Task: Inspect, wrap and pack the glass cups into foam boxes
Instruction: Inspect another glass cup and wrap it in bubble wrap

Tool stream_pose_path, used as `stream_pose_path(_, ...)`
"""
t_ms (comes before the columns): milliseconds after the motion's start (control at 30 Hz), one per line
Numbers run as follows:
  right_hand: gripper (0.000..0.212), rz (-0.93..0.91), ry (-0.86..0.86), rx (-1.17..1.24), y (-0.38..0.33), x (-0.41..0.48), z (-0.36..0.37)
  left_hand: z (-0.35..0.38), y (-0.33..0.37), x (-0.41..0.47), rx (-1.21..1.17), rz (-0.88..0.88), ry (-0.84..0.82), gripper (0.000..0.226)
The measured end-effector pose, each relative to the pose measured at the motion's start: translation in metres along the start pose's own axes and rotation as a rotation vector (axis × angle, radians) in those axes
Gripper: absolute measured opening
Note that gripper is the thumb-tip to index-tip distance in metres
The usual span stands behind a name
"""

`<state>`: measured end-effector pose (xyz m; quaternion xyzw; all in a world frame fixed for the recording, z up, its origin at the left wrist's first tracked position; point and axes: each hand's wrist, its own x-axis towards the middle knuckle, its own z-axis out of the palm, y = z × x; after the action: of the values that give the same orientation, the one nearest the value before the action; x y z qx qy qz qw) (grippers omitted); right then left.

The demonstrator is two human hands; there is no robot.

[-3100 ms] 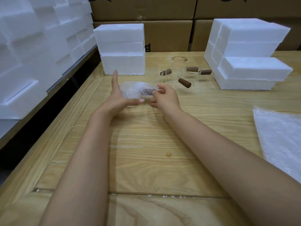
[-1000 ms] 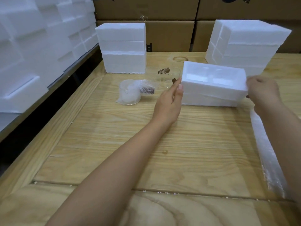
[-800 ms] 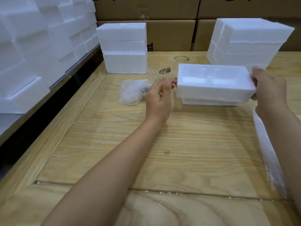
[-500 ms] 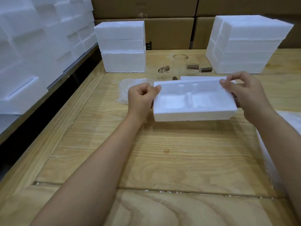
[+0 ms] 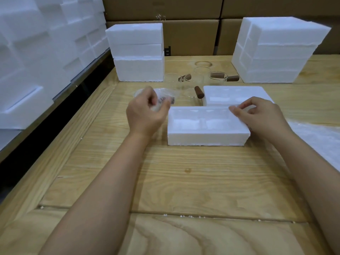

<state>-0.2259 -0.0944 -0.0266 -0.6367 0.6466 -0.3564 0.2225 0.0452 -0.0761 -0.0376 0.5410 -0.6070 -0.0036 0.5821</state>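
Over table (image 5: 184, 181), right hand (image 5: 263, 116) curled on foam box (image 5: 202, 134) — left hand (image 5: 145, 115) loose

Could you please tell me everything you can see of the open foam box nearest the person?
The box is a white, grainy foam block, rectangular, lying flat on the wooden table, long side toward the person. Its open top shows two shallow hollows side by side, seemingly empty. The right hand touches its far right rim; another foam piece lies just behind.
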Motion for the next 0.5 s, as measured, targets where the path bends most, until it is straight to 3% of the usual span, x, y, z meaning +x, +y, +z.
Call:
stream_pose_path(33,0.034,0.003,0.041,0.016,0.0,0.0,0.0,-0.004,-0.002,0.002,-0.014,0.027,0.049,0.028)
stream_pose_path(67,0.036,0.005,0.091,0.034,0.0,0.0,0.0,-0.007,-0.006,0.004,-0.01,0.013,0.041,0.037)
stream_pose_path(167,0.036,-0.026,0.217,0.02,0.0,0.001,0.001,-0.01,-0.024,0.008,0.063,-0.211,-0.181,0.106)
stream_pose_path(233,0.035,-0.057,0.246,0.005,-0.001,0.0,0.001,-0.009,-0.032,0.013,0.029,-0.357,-0.26,0.127)
stream_pose_path(367,0.034,-0.096,0.219,0.041,-0.005,-0.003,0.003,-0.003,-0.044,0.019,0.017,-0.533,-0.305,0.119)
stream_pose_path(500,0.03,-0.152,0.196,0.043,-0.016,-0.008,0.008,-0.002,-0.043,0.02,0.001,-0.479,-0.202,0.087)
